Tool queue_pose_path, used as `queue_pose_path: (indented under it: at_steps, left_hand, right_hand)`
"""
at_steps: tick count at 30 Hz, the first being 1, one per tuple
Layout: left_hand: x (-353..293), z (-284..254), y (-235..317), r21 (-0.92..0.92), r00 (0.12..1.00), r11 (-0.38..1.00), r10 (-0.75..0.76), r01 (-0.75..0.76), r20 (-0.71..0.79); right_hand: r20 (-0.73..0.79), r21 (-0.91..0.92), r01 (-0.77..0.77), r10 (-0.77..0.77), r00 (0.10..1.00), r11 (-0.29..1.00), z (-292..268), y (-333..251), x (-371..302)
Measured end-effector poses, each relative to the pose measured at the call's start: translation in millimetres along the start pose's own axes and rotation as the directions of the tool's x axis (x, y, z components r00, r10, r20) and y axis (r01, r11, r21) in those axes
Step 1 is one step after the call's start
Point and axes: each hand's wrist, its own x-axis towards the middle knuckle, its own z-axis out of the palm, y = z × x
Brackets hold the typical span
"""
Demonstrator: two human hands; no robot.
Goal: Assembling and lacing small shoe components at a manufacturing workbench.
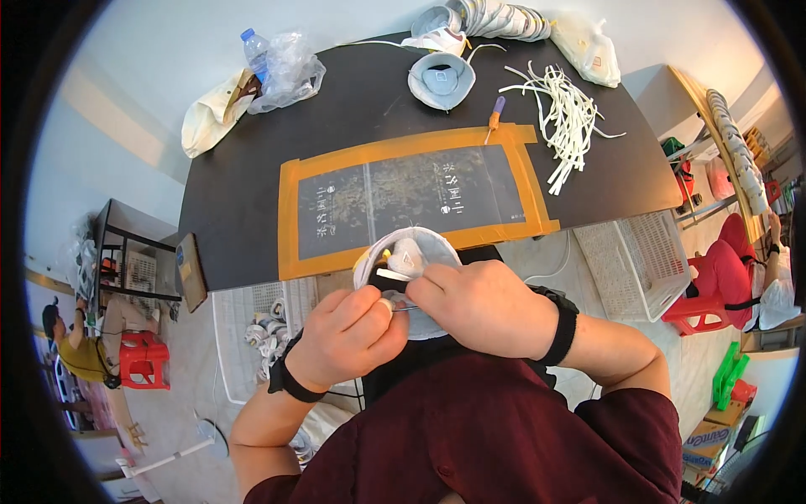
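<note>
Close to my body, over the table's near edge, I hold a pale grey fabric cap (432, 244) with its opening turned up. My left hand (348, 336) is closed, its fingertips pinching the cap's near edge. My right hand (487, 307) is closed on the same edge, with its fingertips close to the left ones. A short length of white strip (393, 275) sticks out between the hands across the opening. A small whitish label (408, 254) shows inside the cap. The fingers hide most of the near edge.
On the dark table (235, 202) lie a taped black sheet (411, 189), an orange-and-purple-handled tool (495, 113), a bundle of white strips (567, 113) and another cap (441, 80). Stacked caps (504, 18) stand behind. White crates (634, 265) flank me below. Other people sit at both sides.
</note>
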Motion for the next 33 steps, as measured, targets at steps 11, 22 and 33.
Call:
queue_pose_path:
  at_steps: [11,22,33]
  left_hand:
    - [8.1,-2.9,13.2,-0.1,0.994,0.99,0.103,-0.099,0.031]
    - [13.2,-17.0,10.4,-0.104,0.979,0.98,0.178,-0.168,0.103]
    - [-13.1,-4.6,8.4,-0.153,0.981,0.969,-0.196,0.195,0.009]
  right_hand:
    - [0.07,0.584,-0.077,0.044,0.997,0.808,14.4,21.6,-13.1]
    - [0.144,0.867,-0.097,-0.058,0.988,0.488,19.8,33.9,-14.6]
    - [-0.063,0.989,0.003,0.412,0.909,0.146,0.3,35.0,-49.2]
